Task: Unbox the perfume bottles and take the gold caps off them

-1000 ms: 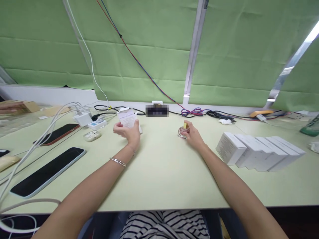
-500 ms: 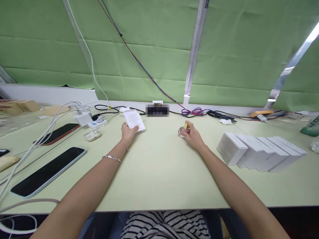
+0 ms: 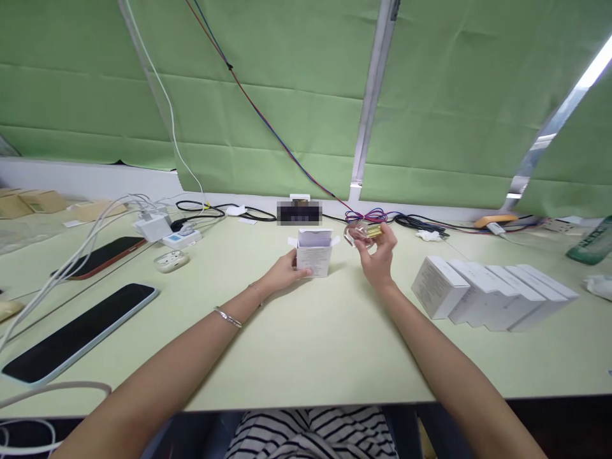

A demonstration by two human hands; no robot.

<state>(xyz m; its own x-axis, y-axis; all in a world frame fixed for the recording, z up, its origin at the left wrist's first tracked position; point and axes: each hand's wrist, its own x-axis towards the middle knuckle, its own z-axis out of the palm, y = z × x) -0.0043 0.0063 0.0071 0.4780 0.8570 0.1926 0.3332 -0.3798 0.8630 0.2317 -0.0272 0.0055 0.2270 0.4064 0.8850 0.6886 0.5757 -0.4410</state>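
Note:
My left hand (image 3: pixel 291 269) grips a small white carton (image 3: pixel 314 261) low on its left side. The carton stands upright with its top flaps spread, and fine print covers the side facing me. To its right, my right hand (image 3: pixel 381 255) holds a clear, pinkish glass perfume bottle (image 3: pixel 359 234) with a gold cap, tilted so that the cap points right. My thumb and fingers close around the cap end. The bottle is apart from the carton, a little higher and to the right.
Several closed white boxes (image 3: pixel 440 288) stand in a row at the right. Phones (image 3: pixel 81 335), an earbud case (image 3: pixel 171 261) and white cables with a charger (image 3: pixel 152 226) lie at the left. Coiled black cables (image 3: pixel 421 223) run along the back, with a green bottle (image 3: pixel 591 242) far right.
My left hand has brought the carton rightward to the middle, now upright with its open top showing. My right hand has lifted and tipped the perfume bottle.

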